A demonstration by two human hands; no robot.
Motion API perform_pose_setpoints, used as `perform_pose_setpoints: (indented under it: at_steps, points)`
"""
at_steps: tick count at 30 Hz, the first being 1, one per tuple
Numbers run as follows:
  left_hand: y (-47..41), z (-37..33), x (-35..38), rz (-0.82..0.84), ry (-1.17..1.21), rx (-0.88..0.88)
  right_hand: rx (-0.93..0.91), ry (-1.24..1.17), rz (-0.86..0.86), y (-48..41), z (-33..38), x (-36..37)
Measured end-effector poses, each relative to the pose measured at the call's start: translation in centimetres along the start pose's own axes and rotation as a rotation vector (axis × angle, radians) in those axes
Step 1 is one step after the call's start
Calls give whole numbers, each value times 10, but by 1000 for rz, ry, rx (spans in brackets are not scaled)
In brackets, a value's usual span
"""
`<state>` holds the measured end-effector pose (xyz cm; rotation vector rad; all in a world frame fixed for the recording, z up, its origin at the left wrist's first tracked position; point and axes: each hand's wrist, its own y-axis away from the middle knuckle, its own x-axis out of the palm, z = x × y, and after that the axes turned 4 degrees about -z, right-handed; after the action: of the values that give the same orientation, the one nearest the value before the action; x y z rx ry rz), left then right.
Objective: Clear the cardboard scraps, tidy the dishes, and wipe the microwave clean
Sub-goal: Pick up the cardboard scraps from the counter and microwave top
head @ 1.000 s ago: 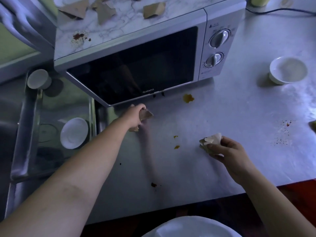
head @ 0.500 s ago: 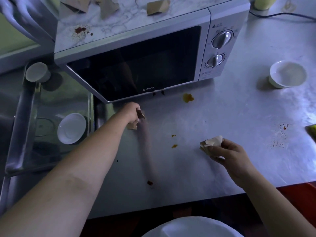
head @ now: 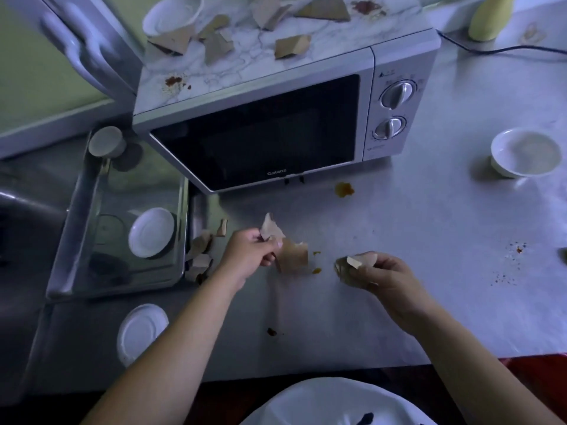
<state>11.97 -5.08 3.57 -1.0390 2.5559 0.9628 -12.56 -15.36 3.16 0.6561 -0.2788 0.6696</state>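
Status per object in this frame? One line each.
Microwave door: shut.
Microwave top: stained, loose scraps on it.
Left hand: grips cardboard pieces.
Right hand: grips a cardboard wad.
Bowl: upright.
Counter: stained in spots.

both hands [head: 251, 250] [head: 383, 276] pinch cardboard scraps [head: 271, 231] before the microwave [head: 276, 130].

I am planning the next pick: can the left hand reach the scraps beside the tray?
Probably yes: those scraps lie uncovered on the counter, close to the left hand, with nothing between. Yet this hand grips other scraps, which may hinder the pick.
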Motion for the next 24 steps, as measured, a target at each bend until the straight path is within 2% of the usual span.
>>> perform_pose_setpoints:
  at_steps: [2, 5, 9, 13, 20, 24]
  points:
    - [26, 4, 11, 1, 118, -47, -38, 65, 105, -4, 1, 13]
    - [53, 6, 20, 25, 282, -93, -14, 81, 128, -11, -2, 26]
    - [75, 5, 18, 70, 362, -87, -26, 184, 245, -14, -3, 45]
    - [85, 9, 6, 120, 465, -136, -6, 172, 170, -17, -7, 59]
    - [100, 29, -10, 255, 717, -126, 64, 165, 179, -24, -14, 70]
    - [108, 39, -8, 147, 689, -44, 103, 155, 164, -27, -17, 76]
